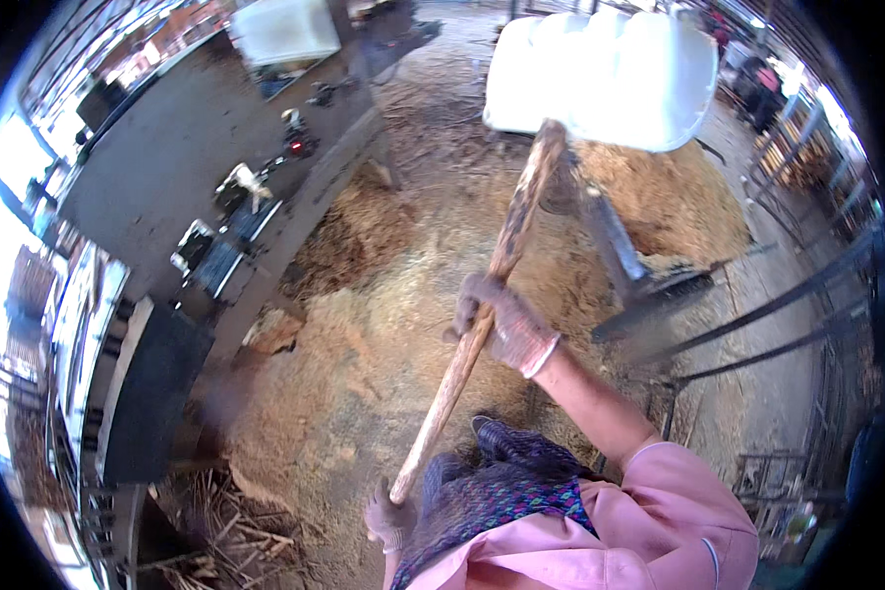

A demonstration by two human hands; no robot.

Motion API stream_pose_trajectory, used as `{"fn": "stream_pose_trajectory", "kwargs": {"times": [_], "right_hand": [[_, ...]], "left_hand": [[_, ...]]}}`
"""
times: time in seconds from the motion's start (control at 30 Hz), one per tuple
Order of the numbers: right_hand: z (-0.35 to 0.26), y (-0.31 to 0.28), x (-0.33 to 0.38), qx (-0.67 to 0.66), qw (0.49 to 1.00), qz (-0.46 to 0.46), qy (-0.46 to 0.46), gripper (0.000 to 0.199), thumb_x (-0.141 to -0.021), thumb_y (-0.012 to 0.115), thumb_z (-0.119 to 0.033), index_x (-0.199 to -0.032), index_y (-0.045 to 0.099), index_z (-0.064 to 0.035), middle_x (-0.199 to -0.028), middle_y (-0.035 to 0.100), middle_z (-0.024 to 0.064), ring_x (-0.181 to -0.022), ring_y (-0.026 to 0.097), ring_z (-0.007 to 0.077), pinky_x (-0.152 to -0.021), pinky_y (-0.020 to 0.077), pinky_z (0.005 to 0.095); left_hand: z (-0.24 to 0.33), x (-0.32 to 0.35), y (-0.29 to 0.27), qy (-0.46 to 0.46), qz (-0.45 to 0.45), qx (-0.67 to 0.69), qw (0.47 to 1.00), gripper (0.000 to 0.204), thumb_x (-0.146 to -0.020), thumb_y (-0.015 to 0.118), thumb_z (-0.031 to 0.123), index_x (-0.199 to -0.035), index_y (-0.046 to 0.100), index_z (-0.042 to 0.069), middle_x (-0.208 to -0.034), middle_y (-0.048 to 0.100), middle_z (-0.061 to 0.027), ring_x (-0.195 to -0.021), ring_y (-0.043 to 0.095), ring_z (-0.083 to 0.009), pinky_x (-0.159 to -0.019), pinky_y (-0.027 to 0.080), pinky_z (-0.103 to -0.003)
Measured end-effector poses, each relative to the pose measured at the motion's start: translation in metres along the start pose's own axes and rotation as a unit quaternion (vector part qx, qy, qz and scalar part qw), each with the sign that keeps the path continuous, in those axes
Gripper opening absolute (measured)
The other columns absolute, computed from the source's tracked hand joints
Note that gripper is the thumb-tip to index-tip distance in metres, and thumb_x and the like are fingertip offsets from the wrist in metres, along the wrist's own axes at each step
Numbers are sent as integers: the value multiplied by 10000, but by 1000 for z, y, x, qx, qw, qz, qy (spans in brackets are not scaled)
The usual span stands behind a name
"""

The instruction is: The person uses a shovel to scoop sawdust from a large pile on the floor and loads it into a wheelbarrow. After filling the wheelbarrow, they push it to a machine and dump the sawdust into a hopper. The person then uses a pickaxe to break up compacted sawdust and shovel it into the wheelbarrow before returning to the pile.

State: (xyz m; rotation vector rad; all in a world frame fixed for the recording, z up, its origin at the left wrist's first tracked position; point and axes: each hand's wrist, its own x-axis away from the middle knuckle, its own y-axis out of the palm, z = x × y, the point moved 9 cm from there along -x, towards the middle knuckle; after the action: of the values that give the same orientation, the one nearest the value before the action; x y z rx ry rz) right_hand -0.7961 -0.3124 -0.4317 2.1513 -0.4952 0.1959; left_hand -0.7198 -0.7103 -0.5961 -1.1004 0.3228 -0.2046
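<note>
A long, rough wooden pole [513, 231] slants up and away in front of my body. My right hand [506, 320], in a light knitted glove, is closed around it near the middle. Lower down, my left hand [391, 516], gloved too, is wrapped round the pole's near end. At its far end the pole overlaps a large white plastic, scoop-like shape [600, 79], washed out by glare. I cannot tell whether the two are joined. Sawdust [393, 334] is spread over the floor under the pole, and a mound of it [659, 202] lies below the white plastic.
A large metal machine table [157, 147] with mounted fittings runs along the left. Thin wood scraps [231, 526] are heaped at lower left. A dark metal frame with long bars [757, 329] stands on the right. Stacked wood [796, 157] and another person [757, 88] are farther back.
</note>
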Motion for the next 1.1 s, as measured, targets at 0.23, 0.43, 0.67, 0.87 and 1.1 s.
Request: {"fn": "stream_pose_trajectory", "kwargs": {"times": [0.23, 0.43, 0.67, 0.87, 1.1], "right_hand": [[230, 23, -41, 26, 965, 47, 258, 181, -910, 732, -181, -963, 600, -69, -840, 662, 82, -777, 686, 259, -752, 603, 446], [352, -53, -114, 96, 933, 101, 333, 206, -932, 693, -242, -1031, 609, -82, -924, 680, 91, -796, 682, 258, -744, 589, 442], [373, -102, -218, -59, 946, 98, 303, 164, -923, 665, -196, -1030, 620, -81, -948, 655, 101, -838, 654, 244, -768, 594, 423], [243, -105, -305, -1, 959, 52, 279, 271, -977, 664, -295, -1139, 630, -81, -1044, 689, 69, -934, 682, 222, -811, 578, 390], [66, -205, -326, 132, 976, 89, 145, 394, -1012, 597, -243, -1373, 528, -102, -1211, 675, 111, -1004, 683, 261, -861, 578, 411]], "left_hand": [[-123, 124, -75, -213, -82, -125, 966, 461, -753, 742, 203, -1206, 678, 151, -824, 712, -140, -747, 691, -368, -708, 546, -483], [-70, 51, -175, -215, -116, -265, 933, 378, -838, 672, 236, -1202, 695, 140, -756, 704, -116, -673, 689, -331, -592, 534, -496], [-11, -182, -139, -121, -287, -313, 897, 400, -860, 688, 247, -1218, 651, 73, -878, 733, -147, -814, 718, -324, -737, 556, -467], [86, -424, -138, 50, -257, -391, 882, 163, -865, 618, 188, -929, 723, 82, -788, 736, -130, -790, 743, -314, -726, 563, -446], [162, -708, -81, 146, -370, -508, 764, 328, -701, 725, 242, -990, 801, 105, -1021, 758, -175, -953, 746, -334, -845, 596, -422]]}}
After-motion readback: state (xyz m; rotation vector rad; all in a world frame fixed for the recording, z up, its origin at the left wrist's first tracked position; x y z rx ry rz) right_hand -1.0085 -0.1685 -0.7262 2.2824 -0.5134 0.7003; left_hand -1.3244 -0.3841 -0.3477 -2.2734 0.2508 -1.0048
